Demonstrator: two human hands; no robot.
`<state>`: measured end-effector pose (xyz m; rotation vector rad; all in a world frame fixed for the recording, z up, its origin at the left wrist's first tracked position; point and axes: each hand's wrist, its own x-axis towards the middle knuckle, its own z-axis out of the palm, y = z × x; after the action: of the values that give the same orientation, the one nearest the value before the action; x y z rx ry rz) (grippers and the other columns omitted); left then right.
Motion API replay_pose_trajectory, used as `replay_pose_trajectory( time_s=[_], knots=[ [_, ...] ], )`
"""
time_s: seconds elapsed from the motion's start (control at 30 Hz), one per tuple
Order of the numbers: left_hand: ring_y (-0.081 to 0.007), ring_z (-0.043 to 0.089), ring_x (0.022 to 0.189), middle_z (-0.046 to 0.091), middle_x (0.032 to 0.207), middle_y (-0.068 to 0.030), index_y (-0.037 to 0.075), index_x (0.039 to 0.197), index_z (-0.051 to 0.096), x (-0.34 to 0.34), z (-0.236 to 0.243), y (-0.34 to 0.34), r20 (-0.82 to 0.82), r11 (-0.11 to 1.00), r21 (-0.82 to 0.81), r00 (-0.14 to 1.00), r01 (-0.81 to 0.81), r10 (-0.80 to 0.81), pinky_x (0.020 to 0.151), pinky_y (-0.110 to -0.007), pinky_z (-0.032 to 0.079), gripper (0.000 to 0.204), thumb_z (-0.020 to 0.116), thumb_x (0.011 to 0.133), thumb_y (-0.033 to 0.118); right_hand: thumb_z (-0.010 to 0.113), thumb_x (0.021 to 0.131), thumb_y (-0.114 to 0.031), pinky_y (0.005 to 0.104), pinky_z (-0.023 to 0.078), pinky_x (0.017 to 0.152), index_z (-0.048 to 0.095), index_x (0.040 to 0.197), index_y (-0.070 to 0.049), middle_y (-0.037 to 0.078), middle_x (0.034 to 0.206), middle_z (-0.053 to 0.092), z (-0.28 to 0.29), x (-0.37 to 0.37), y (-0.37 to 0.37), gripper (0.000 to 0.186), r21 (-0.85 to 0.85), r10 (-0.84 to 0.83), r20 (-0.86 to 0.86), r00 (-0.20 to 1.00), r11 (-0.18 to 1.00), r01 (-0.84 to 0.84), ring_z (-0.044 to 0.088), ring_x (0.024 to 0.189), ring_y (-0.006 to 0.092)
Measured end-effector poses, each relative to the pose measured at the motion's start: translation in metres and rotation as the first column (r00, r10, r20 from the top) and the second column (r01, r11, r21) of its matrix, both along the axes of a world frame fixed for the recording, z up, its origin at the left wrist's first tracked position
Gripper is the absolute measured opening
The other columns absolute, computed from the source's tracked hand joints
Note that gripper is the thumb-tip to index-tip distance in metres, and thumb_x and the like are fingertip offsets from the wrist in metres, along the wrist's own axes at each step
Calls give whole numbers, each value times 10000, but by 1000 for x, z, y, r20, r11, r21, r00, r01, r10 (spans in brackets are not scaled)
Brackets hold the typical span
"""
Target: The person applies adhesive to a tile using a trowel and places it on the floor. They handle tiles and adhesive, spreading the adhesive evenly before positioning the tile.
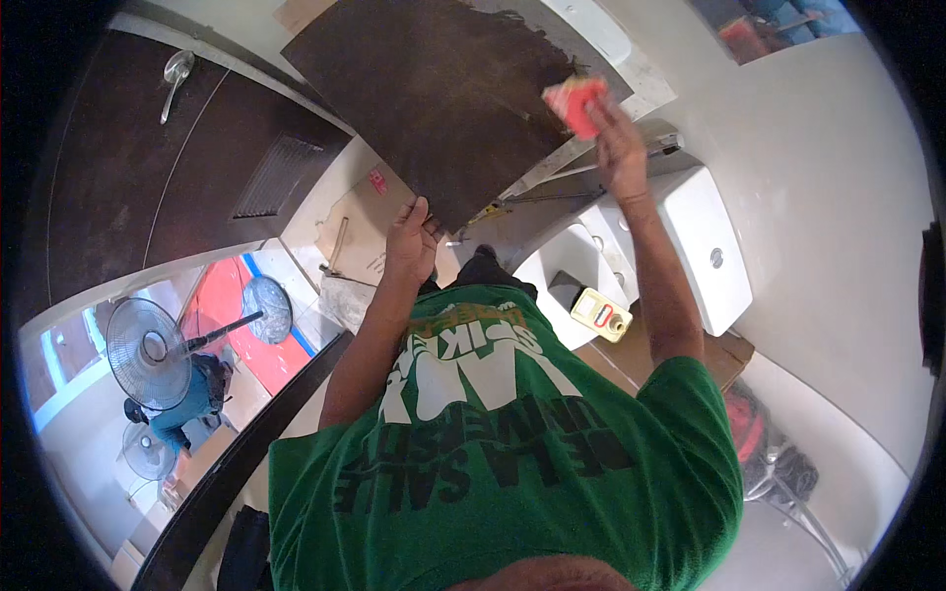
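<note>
Head view: a streaked brown panel (424, 108) is near toilet (717, 251) and pale wall (818, 197).

A bathroom with the look of a job site: near me, a white toilet (567, 258) with its cistern (688, 222) and round flush button (716, 258) stands beside a pale wall (828, 197), across from a dark door (118, 148) with a louvred vent (279, 177). Cardboard (360, 222) covers part of the floor, what appears to be a hammer (338, 243) on it. Past the doorway, another room shows pedestal fans (150, 353) and a person (204, 387).
</note>
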<state>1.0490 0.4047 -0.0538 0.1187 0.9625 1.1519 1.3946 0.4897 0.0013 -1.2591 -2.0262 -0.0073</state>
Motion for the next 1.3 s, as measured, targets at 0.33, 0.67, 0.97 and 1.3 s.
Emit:
replay_pose_trajectory(
  time_s=[0.33, 0.67, 0.97, 1.3],
  knots=[
    [-184, 604, 876, 625, 980, -29, 94, 1100, 550, 4, 26, 1, -47, 1000, 7, 999, -18, 18, 787, -361, 493, 151, 556, 958, 146, 585, 818, 3, 418, 440, 919, 644, 1118, -43, 170, 1082, 639, 8, 19, -59, 309, -47, -250, -119, 961, 968, 246, 604, 1026, 310],
    [-167, 630, 834, 649, 935, -13, 81, 1078, 600, -23, 87, -1, -162, 993, 113, 987, 39, -20, 738, -324, 496, 140, 557, 956, 133, 519, 907, -197, 332, 464, 823, 605, 1029, -33, 79, 950, 642, 24, 62, 104, 222, -618, -597, -773, 215, 634, -464, 605, 886, 207],
    [-165, 637, 909, 664, 1053, -73, -9, 1155, 592, -135, 137, -9, -264, 978, 116, 954, 175, -139, 793, -300, 496, 242, 548, 959, 125, 544, 871, -167, 300, 476, 789, 615, 1083, -8, 69, 980, 647, 85, 20, 4, 274, -779, -511, -587, 628, 569, -265, 592, 851, 158],
    [-194, 635, 1013, 660, 1097, -138, -72, 1131, 593, -314, 124, 64, -118, 864, 163, 879, 476, -462, 915, -323, 487, 295, 572, 946, 156, 517, 879, -162, 234, 442, 660, 614, 1017, 15, 25, 859, 612, 152, -189, -165, 244, -870, -825, -476, 305, 493, -22, 549, 722, 101]
  ],
)
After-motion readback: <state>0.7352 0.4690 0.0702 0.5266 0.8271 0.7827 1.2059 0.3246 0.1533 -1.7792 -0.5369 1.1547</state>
